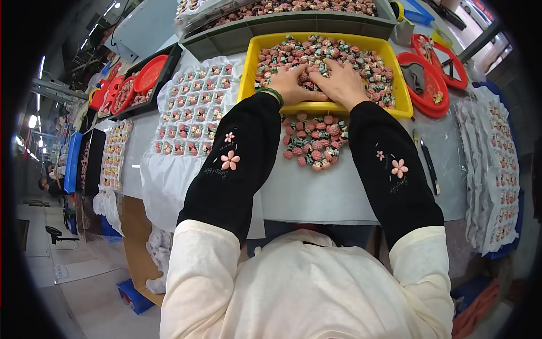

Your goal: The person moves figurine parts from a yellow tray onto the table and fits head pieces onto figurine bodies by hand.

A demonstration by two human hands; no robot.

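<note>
- Small pink figurines are heaped in a yellow tray, set on the grey table in front of the person.
- The left hand is spread open, palm down, with its fingertips laid among the figurines and its thumb extended toward the other hand; a green bracelet is worn at the wrist.
- The right hand is likewise spread open and rested on the heap, close beside the left; what lies under both palms is hidden.
- The near rim of the yellow tray is partly covered by the hands and black sleeves.
- A loose pile of the same pieces is gathered between the forearms, just below the tray.
- To the left, a white compartment tray is filled with figurines in rows.
- Beyond the yellow tray, the way is bounded by a grey crate.
- To the right, red dishes and a slim dark tool are placed.
</note>
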